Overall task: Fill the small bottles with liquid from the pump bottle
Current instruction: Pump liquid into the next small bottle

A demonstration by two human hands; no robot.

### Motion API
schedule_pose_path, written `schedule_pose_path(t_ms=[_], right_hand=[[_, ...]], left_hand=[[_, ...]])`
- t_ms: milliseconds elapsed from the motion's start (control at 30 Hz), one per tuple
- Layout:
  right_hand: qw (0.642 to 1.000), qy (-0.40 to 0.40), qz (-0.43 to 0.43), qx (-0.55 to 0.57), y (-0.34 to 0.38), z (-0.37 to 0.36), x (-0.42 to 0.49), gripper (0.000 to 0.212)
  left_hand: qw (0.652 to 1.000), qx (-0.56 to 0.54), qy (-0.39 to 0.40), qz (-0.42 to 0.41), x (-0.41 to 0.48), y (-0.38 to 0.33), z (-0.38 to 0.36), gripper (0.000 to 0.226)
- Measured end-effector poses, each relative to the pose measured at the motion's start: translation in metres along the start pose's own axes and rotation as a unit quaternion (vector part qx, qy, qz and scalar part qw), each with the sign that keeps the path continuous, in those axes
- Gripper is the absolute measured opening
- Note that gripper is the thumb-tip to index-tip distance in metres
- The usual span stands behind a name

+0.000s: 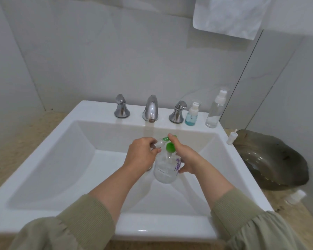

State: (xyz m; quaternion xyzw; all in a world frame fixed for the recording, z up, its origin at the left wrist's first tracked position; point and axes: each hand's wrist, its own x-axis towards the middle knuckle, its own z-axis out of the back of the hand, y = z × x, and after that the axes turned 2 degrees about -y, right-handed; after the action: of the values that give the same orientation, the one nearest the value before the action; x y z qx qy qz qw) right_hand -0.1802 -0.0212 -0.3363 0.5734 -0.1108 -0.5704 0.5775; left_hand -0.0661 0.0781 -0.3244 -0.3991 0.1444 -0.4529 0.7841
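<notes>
Over the white sink [61,159] I hold a clear pump bottle [165,171] with a green pump head [170,147] and purple print. My right hand [186,157] grips its right side, the forefinger lying on the green pump top. My left hand [140,155] pinches a small clear bottle [159,143] right at the pump's spout. A small bottle of blue liquid [192,115] and a taller clear spray bottle [215,110] stand on the sink's back ledge at the right.
A chrome faucet [150,109] with two handles sits at the back of the sink. A loose white pump cap [231,137] stands on the right rim. A dark glass dish [271,159] and another small clear bottle [295,196] lie on the counter at the right.
</notes>
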Motion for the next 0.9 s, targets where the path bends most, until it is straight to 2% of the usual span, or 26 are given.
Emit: schedule_pose_path(t_ms=[467,767,900], right_hand=[[0.999,-0.032,0.022,-0.026,-0.0002,0.0024,-0.0048,0.058],[0.999,-0.022,0.013,-0.035,0.0018,0.0006,-0.0046,0.074],[1.0,-0.012,0.011,-0.016,0.0027,0.0037,-0.0051,0.069]], left_hand=[[1.0,0.015,0.011,-0.01,-0.0017,0.0001,0.0001,0.025],[1.0,0.007,-0.006,-0.014,-0.0013,-0.0014,0.0019,0.025],[1.0,0.009,-0.005,-0.014,-0.001,-0.0019,0.0017,0.026]])
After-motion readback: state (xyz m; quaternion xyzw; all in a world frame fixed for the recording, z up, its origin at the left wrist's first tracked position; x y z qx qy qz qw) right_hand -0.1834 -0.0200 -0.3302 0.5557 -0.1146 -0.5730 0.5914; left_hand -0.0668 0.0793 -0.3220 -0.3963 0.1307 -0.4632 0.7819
